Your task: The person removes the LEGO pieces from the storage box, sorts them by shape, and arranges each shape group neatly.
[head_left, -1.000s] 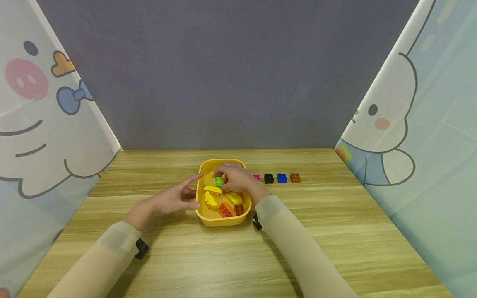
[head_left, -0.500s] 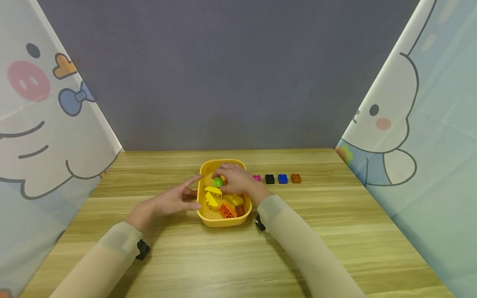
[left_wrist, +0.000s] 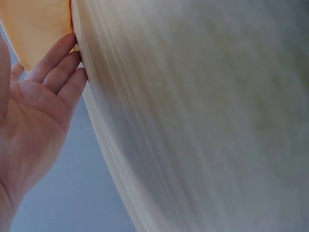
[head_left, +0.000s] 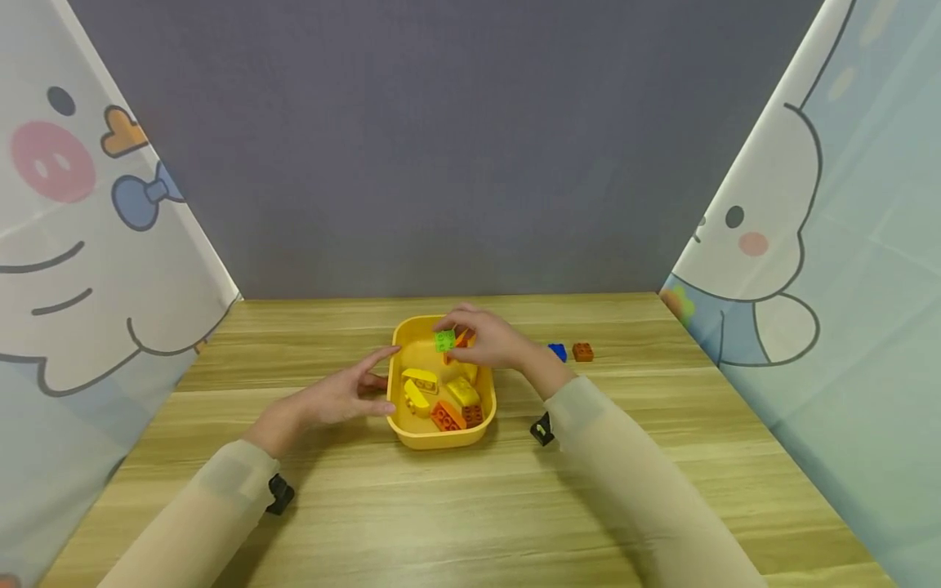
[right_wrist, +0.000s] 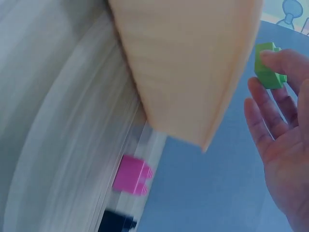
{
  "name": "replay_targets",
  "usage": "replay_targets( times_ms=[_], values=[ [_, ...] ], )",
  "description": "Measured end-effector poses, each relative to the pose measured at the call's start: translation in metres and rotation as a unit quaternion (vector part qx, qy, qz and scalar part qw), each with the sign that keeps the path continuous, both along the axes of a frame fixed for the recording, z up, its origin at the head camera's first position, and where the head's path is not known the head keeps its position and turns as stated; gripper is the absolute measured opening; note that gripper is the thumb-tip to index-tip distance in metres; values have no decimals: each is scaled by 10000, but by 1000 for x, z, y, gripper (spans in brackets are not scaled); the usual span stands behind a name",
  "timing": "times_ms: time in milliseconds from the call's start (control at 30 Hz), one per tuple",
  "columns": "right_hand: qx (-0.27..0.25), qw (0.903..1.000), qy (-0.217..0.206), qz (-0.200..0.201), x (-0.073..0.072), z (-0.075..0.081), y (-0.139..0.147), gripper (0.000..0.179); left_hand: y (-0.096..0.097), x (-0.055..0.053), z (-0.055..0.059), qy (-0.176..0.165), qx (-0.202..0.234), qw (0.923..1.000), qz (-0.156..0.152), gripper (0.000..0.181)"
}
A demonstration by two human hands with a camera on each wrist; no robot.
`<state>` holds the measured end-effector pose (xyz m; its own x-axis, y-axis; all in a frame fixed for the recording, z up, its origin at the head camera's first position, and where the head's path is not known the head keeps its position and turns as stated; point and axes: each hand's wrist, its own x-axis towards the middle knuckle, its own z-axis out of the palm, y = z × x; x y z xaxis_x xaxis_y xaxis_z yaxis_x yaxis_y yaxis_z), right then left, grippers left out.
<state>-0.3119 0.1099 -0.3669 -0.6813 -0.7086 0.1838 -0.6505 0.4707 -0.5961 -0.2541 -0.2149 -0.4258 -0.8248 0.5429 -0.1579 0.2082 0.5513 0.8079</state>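
R hand (head_left: 491, 337) pinches lime-green studded plastic brick (head_left: 444, 340) betw. thumb & fingers, yellow plastic bin (head_left: 439, 442) beneath it; L hand (head_left: 341, 394), fingers spread, touches bin's side. Step: prob. lift-out; next calls for steady grip past rim.

Tub (head_left: 441, 441): yellow-orange. Held block (head_left: 444, 341): bright green. Inside: yellow blocks (head_left: 416, 398), orange block (head_left: 447, 416), brown block (head_left: 473, 415). Outside: pink block (right_wrist: 128, 175), black block (right_wrist: 112, 223), blue block (head_left: 557, 352), rust block (head_left: 583, 352). Counter (head_left: 412, 514): yellowish wood grain, streaked. Sleeves (head_left: 639, 474): cream. Back wall (head_left: 448, 147): plain dark grey. Side sheets (head_left: 845, 245): white and pale blue, cartoon-animal print.
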Motion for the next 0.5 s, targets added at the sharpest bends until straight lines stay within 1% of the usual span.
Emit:
replay_targets(
  times_ms=[133,300,400,500],
  values=[
    [-203,9998,36,-38,4,0,20,39,0,1,-1,92,-57,9999,-11,105],
    [-458,9987,97,-188,10,-1,51,40,0,2,-2,161,-120,9998,26,106],
    [-519,9978,169,-378,12,-1,71,39,-1,2,-2,211,-162,9996,25,106],
    [-535,9964,104,-652,13,-1,93,40,-1,2,0,237,-202,9995,9,106]
  ],
)
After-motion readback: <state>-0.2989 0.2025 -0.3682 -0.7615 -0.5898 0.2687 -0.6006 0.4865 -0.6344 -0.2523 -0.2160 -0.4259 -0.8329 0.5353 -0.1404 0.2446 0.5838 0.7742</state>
